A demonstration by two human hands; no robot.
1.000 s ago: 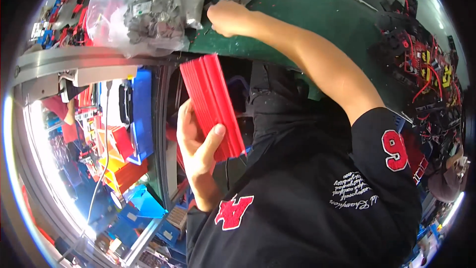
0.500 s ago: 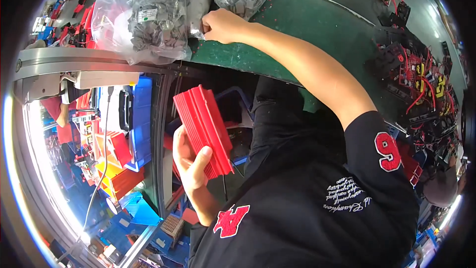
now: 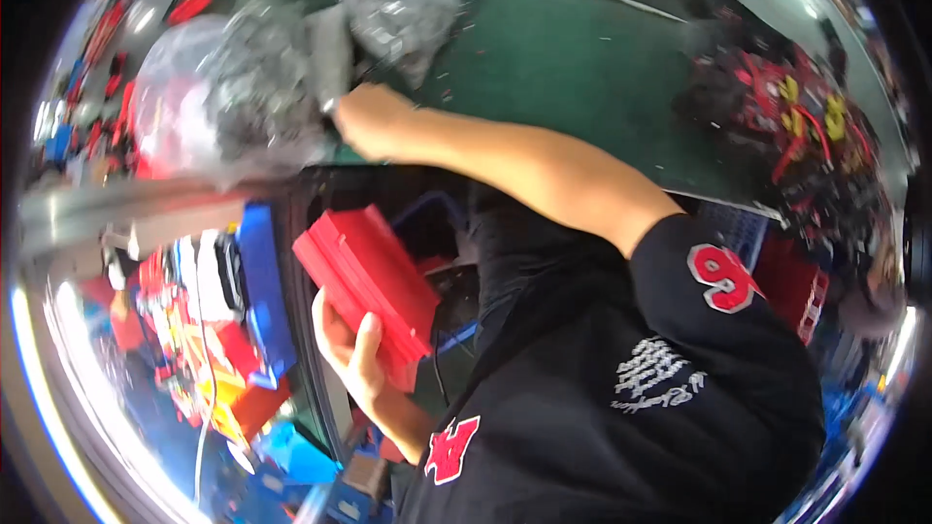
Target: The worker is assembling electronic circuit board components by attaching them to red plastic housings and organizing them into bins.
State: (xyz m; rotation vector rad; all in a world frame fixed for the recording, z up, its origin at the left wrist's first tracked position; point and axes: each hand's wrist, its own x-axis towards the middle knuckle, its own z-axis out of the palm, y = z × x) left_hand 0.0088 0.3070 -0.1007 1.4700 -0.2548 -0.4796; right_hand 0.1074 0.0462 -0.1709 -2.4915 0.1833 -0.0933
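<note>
My left hand point(image 3: 354, 349) is closed around a red ribbed metal casing point(image 3: 367, 277), held tilted below the table's edge, with the thumb across its face. My right hand point(image 3: 374, 121) is at the table's near edge, its fingers closed together by the end of a grey block-shaped packet point(image 3: 330, 56). A small bright spot shows at the fingertips, but blur hides what they hold. To the left of this hand lies a clear plastic bag of grey pieces point(image 3: 257, 87). A second clear bag point(image 3: 400, 5) lies just beyond it.
The green tabletop point(image 3: 563, 68) carries a pile of red, black and yellow wired parts point(image 3: 796, 116) at the right. A metal frame rail point(image 3: 107, 215) runs along the left. Beyond it are a blue bin point(image 3: 262, 291) and an orange bin point(image 3: 257, 408).
The view has shifted and blurred. My right hand has drawn slightly back from the grey packet toward the table's edge. My left hand still holds the red casing.
</note>
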